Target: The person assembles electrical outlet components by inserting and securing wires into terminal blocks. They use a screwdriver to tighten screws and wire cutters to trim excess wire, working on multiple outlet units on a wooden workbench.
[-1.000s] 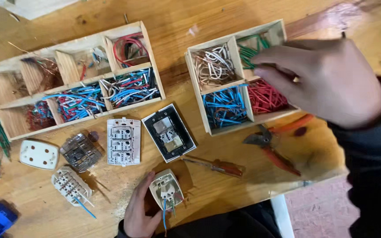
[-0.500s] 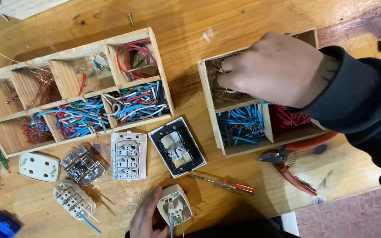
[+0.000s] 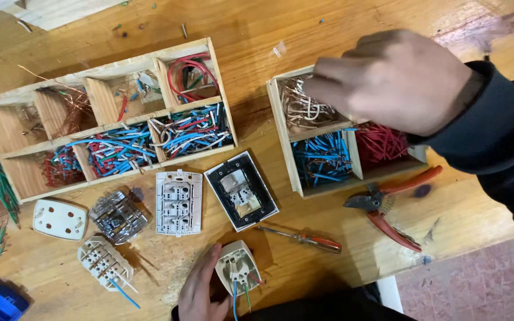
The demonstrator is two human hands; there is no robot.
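— What's my left hand [image 3: 200, 291] got?
— At six o'clock it grips a small white socket module [image 3: 237, 268] with blue and green wires.
— And my right hand [image 3: 391, 77]?
— At two o'clock, over the pale wires [image 3: 298, 110] in the small wooden box [image 3: 281, 134]; grip unclear.

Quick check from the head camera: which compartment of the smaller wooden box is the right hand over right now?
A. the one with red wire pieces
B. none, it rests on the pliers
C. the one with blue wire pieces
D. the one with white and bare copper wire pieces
D: the right hand has its fingers at the white and copper wire compartment of the smaller wooden box, while the blue wire pieces and red wire pieces lie uncovered nearer the pliers.
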